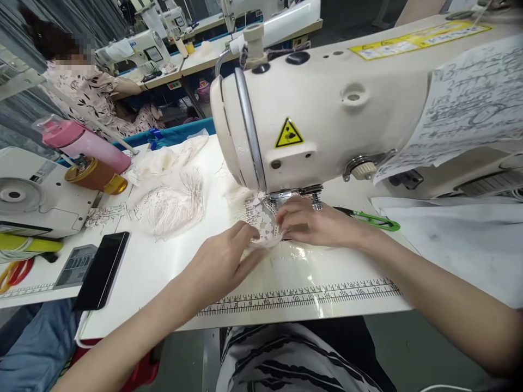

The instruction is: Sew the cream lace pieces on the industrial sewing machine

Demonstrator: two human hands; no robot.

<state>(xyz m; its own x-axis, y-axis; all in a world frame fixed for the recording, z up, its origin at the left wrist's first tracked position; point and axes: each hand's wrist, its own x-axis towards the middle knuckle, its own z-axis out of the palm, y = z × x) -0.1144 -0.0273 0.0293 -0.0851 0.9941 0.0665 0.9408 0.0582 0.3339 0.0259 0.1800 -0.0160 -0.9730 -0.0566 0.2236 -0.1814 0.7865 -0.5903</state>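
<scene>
Currently, left hand (220, 262) and right hand (315, 223), open-palmed, pin the lace piece (263, 219) under the sewing machine (327, 120); lace pile (171, 206) waits centre-left.

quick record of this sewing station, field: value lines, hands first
left hand: lies flat, fingertips on the lace piece
right hand: fingers bent, on the same lace by the presser foot
sewing machine: white, head over the lace
table: white, printed ruler along the front edge
lace pile: left of the machine
phone: dark, screen off, left edge
green snips: right of the right hand
pink bottle: far left
</scene>
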